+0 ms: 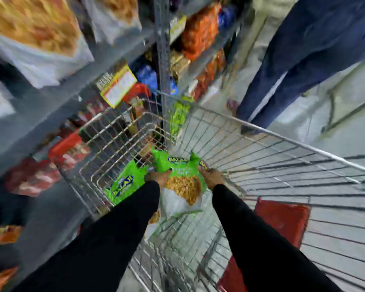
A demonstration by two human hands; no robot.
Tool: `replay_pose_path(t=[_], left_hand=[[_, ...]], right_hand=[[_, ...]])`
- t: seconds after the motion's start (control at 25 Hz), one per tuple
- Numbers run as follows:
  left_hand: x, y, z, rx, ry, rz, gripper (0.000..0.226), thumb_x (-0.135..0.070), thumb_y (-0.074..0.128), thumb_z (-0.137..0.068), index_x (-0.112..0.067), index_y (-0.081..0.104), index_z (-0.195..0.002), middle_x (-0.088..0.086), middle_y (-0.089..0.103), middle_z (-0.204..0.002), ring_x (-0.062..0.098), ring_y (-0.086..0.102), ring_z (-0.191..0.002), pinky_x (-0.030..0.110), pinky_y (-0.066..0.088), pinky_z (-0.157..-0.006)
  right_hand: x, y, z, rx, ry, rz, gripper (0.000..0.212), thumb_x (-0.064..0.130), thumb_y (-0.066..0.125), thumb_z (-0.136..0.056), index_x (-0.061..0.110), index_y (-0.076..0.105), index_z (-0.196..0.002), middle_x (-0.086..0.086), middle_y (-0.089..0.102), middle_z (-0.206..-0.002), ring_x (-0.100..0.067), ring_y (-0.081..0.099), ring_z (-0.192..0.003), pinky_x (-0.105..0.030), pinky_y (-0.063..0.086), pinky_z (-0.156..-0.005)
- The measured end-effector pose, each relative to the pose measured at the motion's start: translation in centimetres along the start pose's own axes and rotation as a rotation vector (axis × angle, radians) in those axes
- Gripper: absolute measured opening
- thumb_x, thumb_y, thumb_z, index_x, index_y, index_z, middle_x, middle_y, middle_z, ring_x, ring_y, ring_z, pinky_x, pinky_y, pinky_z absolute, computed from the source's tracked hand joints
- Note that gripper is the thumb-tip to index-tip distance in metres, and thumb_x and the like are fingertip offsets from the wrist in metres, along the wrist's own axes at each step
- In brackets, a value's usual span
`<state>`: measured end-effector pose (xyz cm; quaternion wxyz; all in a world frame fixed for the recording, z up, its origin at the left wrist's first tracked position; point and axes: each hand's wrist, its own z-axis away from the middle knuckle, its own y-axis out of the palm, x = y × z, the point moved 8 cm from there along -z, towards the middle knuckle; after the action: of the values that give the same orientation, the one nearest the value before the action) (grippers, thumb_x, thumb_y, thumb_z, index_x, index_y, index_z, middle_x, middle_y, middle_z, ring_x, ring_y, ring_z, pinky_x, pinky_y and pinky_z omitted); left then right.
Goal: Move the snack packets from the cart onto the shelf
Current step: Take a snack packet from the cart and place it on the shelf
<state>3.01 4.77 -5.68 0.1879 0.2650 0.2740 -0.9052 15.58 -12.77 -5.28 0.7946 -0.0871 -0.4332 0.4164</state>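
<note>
A green snack packet (181, 182) with a clear window showing yellow snack lies inside the wire cart (261, 144). My left hand (157, 175) grips its left edge and my right hand (212, 175) grips its right edge; both arms wear black sleeves. A second green packet (124, 184) leans against the cart's left wall just beside my left arm. The grey shelf (51, 123) runs along the left, with large snack bags (36, 32) on its upper level. The whole view is blurred by motion.
A person in dark blue trousers (299, 66) stands just beyond the cart at the upper right. Red packets (65, 150) fill a lower shelf level. A yellow price tag (118, 85) hangs on the shelf edge. Red plastic parts (282, 220) sit on the cart's near side.
</note>
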Motion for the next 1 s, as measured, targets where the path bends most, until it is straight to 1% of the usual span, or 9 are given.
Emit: replay_pose_path(t=[0.12, 0.2, 0.28, 0.36, 0.44, 0.48, 0.6, 0.8, 1.0], left_hand=[[-0.2, 1.1, -0.8, 0.076, -0.034, -0.022, 0.056, -0.03, 0.058, -0.089, 0.006, 0.047, -0.131, 0.019, 0.05, -0.138, 0.032, 0.048, -0.128, 0.038, 0.037, -0.107], [-0.1, 2.0, -1.3, 0.123, -0.049, 0.034, 0.064, -0.033, 0.061, -0.086, 0.006, 0.043, -0.133, 0.016, 0.048, -0.14, 0.028, 0.049, -0.126, 0.036, 0.038, -0.106], [0.2, 2.2, -0.9, 0.143, -0.064, 0.17, 0.091, -0.039, 0.079, -0.068, 0.008, 0.04, -0.135, 0.006, 0.043, -0.141, 0.022, 0.052, -0.12, 0.036, 0.043, -0.105], [1.2, 1.9, -1.1, 0.153, -0.121, 0.206, 0.108, -0.041, 0.084, -0.06, 0.008, 0.03, -0.14, 0.017, 0.04, -0.146, 0.027, 0.05, -0.126, 0.036, 0.043, -0.107], [1.5, 1.3, -0.7, 0.159, -0.162, 0.217, 0.082, -0.023, 0.076, -0.075, 0.008, 0.032, -0.138, 0.021, 0.044, -0.143, 0.026, 0.052, -0.122, 0.033, 0.044, -0.102], [1.2, 0.8, -0.4, 0.174, -0.15, 0.27, 0.072, -0.017, 0.075, -0.076, 0.007, 0.039, -0.134, 0.019, 0.05, -0.137, 0.024, 0.055, -0.116, 0.031, 0.045, -0.097], [-1.3, -0.2, 1.7, 0.264, -0.099, 0.361, 0.046, -0.007, 0.068, -0.082, 0.002, 0.05, -0.124, 0.013, 0.061, -0.118, 0.014, 0.066, -0.099, 0.024, 0.052, -0.09], [-7.5, -5.9, 7.0, 0.277, 0.174, 0.38, 0.053, 0.001, 0.065, -0.082, 0.0, 0.045, -0.131, 0.016, 0.06, -0.119, 0.023, 0.058, -0.104, 0.035, 0.049, -0.088], [-13.1, -16.5, 14.5, 0.132, 0.462, 0.395, 0.043, -0.002, 0.075, -0.066, -0.001, 0.063, -0.107, 0.014, 0.061, -0.106, 0.023, 0.055, -0.1, 0.046, 0.045, -0.097]], right_hand=[[0.5, 1.8, -1.5, 0.032, 0.015, -0.054, 0.041, 0.033, 0.06, -0.085, 0.013, 0.049, -0.052, -0.003, 0.043, -0.039, -0.022, 0.041, -0.054, -0.027, 0.026, -0.048], [0.3, 2.8, -2.0, 0.052, 0.054, -0.127, 0.049, 0.03, 0.064, -0.083, 0.017, 0.036, -0.045, 0.002, 0.037, -0.04, -0.013, 0.033, -0.046, -0.02, 0.027, -0.041], [-0.8, 3.5, -2.8, 0.104, 0.117, -0.231, 0.038, 0.029, 0.067, -0.08, 0.011, 0.048, -0.053, 0.002, 0.049, -0.045, -0.014, 0.043, -0.051, -0.012, 0.035, -0.036], [-0.9, 4.5, -2.8, 0.214, 0.127, -0.367, 0.047, 0.038, 0.076, -0.07, -0.001, 0.06, -0.09, -0.007, 0.065, -0.075, -0.021, 0.058, -0.075, -0.02, 0.054, -0.062], [-0.4, 5.2, -2.1, 0.315, 0.151, -0.408, 0.082, 0.048, 0.083, -0.054, 0.001, 0.049, -0.113, -0.01, 0.062, -0.103, -0.024, 0.059, -0.096, -0.04, 0.051, -0.092], [0.1, 5.4, -1.6, 0.346, 0.143, -0.446, 0.073, 0.04, 0.081, -0.062, -0.001, 0.048, -0.113, -0.009, 0.065, -0.102, -0.023, 0.06, -0.097, -0.042, 0.049, -0.095], [1.9, 5.9, 0.1, 0.461, 0.049, -0.574, 0.027, 0.006, 0.062, -0.082, 0.007, 0.054, -0.108, 0.001, 0.076, -0.074, -0.014, 0.07, -0.071, -0.035, 0.059, -0.07], [10.0, 3.0, 4.8, 0.503, -0.152, -0.631, 0.089, 0.028, 0.093, -0.033, 0.007, 0.057, -0.113, -0.007, 0.075, -0.085, -0.02, 0.07, -0.073, -0.032, 0.058, -0.065], [21.8, 0.5, 14.1, 0.541, -0.397, -0.522, 0.076, 0.015, 0.086, -0.045, 0.002, 0.055, -0.113, -0.001, 0.077, -0.077, -0.015, 0.071, -0.07, -0.028, 0.058, -0.062]])
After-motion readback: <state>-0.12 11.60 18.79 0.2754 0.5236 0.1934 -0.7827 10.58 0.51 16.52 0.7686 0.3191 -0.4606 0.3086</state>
